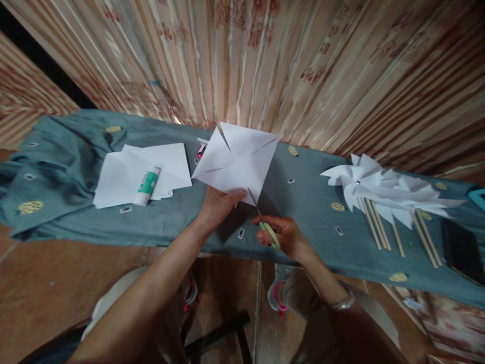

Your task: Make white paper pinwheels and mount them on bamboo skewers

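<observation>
My left hand [220, 206] grips a square sheet of white paper [242, 159] near its lower edge, thumb on top and fingers underneath. Slits run inward from the sheet's corners. In my right hand [282, 235] is a pair of scissors [270, 233] with pale green handles. Their blades meet the paper at its bottom corner, beside my left thumb. The sheet is held above the cloth-covered table, tilted toward me.
On the left, a glue stick [147, 186] lies on loose white sheets [109, 174]. Several paper pinwheels [379, 184] on wooden sticks lie to the right, near a dark phone [463, 250]. A small red-and-black object [201, 150] is partly behind the paper. A pleated curtain [242, 65] hangs behind the table.
</observation>
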Demonstrator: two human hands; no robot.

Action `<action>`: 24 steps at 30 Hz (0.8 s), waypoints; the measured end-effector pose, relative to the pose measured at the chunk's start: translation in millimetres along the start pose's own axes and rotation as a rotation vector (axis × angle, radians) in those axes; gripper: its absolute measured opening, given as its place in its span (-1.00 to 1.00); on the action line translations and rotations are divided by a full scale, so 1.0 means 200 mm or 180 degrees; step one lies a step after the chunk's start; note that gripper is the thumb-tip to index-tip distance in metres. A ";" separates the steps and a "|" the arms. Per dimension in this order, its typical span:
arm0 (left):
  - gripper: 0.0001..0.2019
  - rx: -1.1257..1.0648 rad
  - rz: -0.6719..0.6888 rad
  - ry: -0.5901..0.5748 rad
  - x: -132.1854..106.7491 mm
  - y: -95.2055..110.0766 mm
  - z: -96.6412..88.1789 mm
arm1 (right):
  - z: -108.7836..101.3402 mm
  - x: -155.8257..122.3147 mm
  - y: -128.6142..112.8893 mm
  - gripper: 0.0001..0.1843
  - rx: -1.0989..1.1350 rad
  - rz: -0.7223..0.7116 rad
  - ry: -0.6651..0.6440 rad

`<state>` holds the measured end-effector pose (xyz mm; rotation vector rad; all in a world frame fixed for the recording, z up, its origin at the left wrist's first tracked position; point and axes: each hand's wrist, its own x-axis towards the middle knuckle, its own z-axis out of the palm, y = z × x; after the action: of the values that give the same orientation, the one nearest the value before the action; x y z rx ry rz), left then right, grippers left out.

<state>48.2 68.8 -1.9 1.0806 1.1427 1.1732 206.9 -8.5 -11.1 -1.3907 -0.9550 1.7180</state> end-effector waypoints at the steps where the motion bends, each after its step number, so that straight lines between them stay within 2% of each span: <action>1: -0.83 0.0009 0.0018 -0.0005 0.00 0.00 0.00 | 0.00 0.00 0.00 -0.60 0.0001 -0.0004 0.0000; 5: -0.85 -0.0064 0.0132 0.0010 0.00 0.00 0.00 | -0.01 0.00 0.01 -0.60 -0.0016 -0.0044 -0.0052; 9: -0.79 -0.0161 0.0122 -0.0009 0.00 0.00 0.00 | -0.01 0.01 0.03 -0.60 -0.0089 -0.0137 -0.0116; 16: -0.78 0.0033 -0.0017 -0.0037 -0.01 -0.01 0.01 | -0.02 0.01 0.04 -0.54 -0.0138 -0.0118 -0.0089; 24: -0.79 -0.0056 -0.0128 -0.0136 -0.03 0.00 0.02 | -0.01 0.01 0.03 -0.52 -0.0057 -0.0121 0.0021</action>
<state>52.5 63.3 -0.2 1.0600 1.1142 1.1217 208.6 -9.9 -16.9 -1.3804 -0.9892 1.6796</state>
